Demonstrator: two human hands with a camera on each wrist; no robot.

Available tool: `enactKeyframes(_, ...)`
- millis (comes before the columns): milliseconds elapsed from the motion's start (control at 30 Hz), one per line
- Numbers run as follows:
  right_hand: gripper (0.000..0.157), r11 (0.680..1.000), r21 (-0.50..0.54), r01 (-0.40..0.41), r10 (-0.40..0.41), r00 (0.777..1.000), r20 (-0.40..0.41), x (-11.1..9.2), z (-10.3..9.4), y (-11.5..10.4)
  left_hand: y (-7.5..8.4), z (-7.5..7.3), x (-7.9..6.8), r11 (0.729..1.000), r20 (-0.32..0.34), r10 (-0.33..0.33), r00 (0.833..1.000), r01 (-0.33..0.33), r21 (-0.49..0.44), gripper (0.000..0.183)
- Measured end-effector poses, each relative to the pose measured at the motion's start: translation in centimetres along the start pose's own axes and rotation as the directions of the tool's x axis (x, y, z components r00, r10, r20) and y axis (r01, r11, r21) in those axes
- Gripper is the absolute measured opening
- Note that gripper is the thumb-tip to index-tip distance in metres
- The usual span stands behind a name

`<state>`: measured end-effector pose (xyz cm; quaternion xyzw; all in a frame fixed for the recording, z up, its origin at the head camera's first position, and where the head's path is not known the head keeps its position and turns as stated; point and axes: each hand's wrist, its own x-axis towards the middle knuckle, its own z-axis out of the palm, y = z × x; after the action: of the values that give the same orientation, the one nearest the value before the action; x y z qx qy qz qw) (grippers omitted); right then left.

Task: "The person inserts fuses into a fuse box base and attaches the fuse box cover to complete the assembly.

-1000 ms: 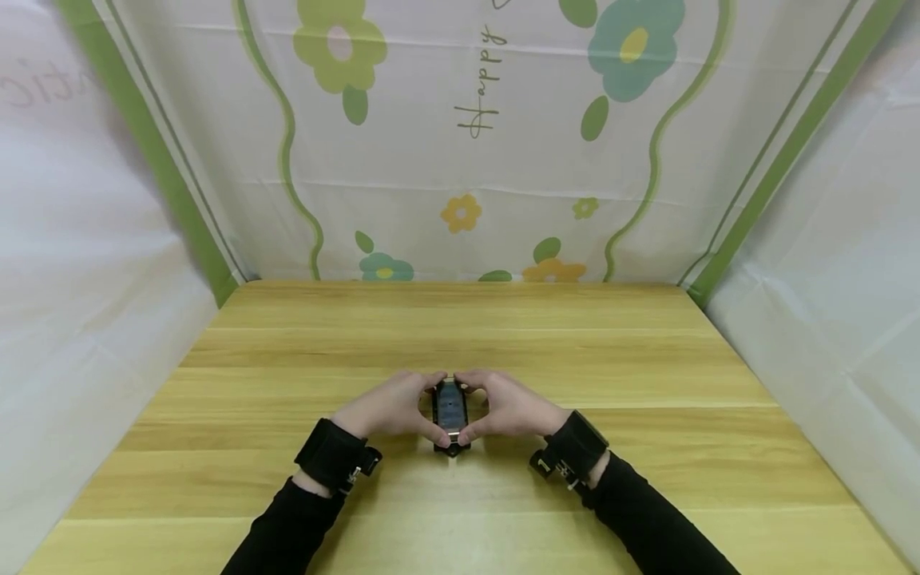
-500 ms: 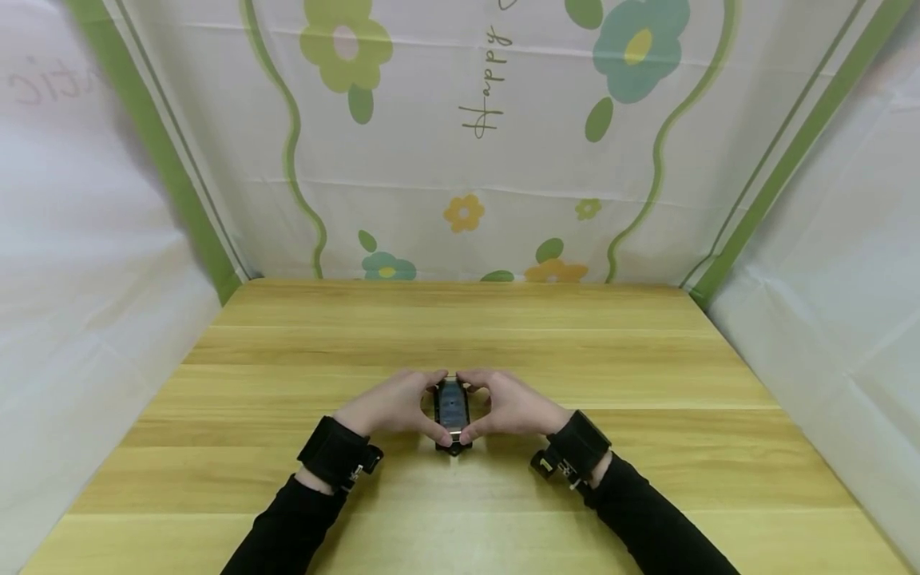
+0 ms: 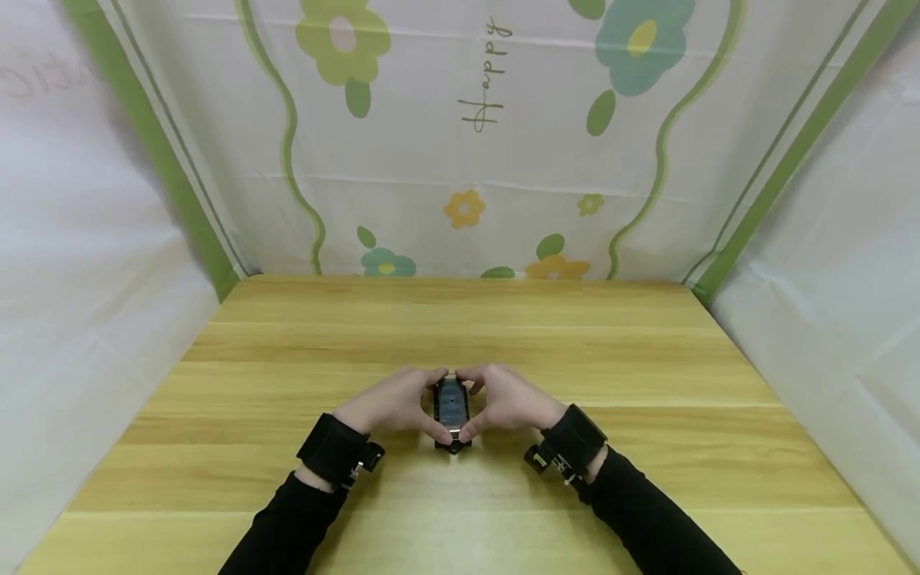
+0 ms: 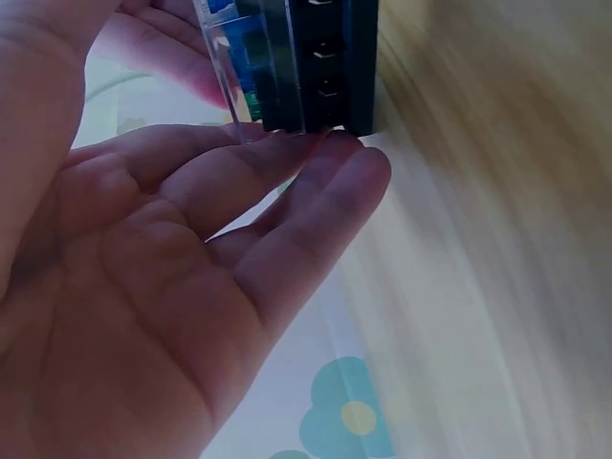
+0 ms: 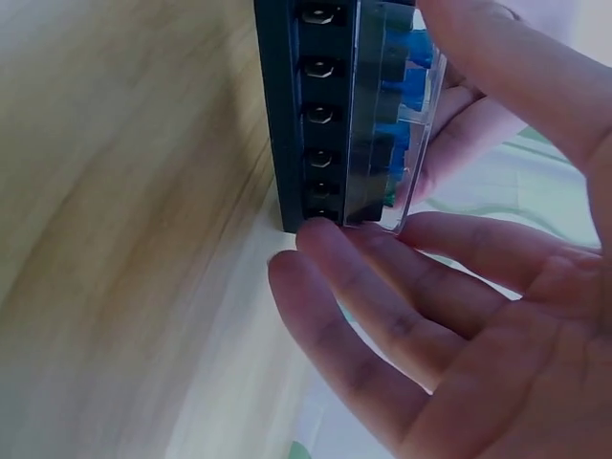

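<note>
A black fuse box [image 3: 452, 403] with a clear cover [image 5: 421, 143] lies on the wooden table, long side pointing away from me. Through the cover show blue fuses [image 5: 411, 91] and a little green. A row of metal terminals [image 5: 320, 115] runs along its black side. My left hand [image 3: 395, 403] holds the box from the left, thumb at the near end and fingertips at the far end. Mirroring it, my right hand [image 3: 512, 402] grips from the right. The two thumbs meet at the near end. In the left wrist view, fingertips [image 4: 368, 172] sit right at the box's far end.
The wooden table [image 3: 460, 519] spreads around both hands. A white cloth wall [image 3: 417, 152] with printed flowers rises behind it, and white cloth hangs at both sides. Black camera bands [image 3: 334, 450] are strapped on the wrists.
Very little differs: my right wrist has shifted slightly left, and the head view has tilted a touch. Both hands keep the same hold on the fuse box.
</note>
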<state>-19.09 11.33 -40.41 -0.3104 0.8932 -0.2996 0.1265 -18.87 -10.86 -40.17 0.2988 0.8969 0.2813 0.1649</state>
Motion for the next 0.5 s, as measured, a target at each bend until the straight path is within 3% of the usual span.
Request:
enactKeyframes(233, 0.095, 0.999, -0.052, -0.007, 0.010, 0.998, 0.055, 0.46, -0.48, -0.53, -0.34, -0.18, -0.04, 1.000, 0.008, -0.010, 1.000, 0.010, -0.004, 0.114)
enactKeyframes(500, 0.094, 0.997, -0.073, -0.028, 0.032, 0.998, 0.059, 0.59, -0.78, -0.97, -0.33, -0.20, 0.12, 1.000, -0.003, 0.001, 1.000, -0.001, 0.015, 0.113)
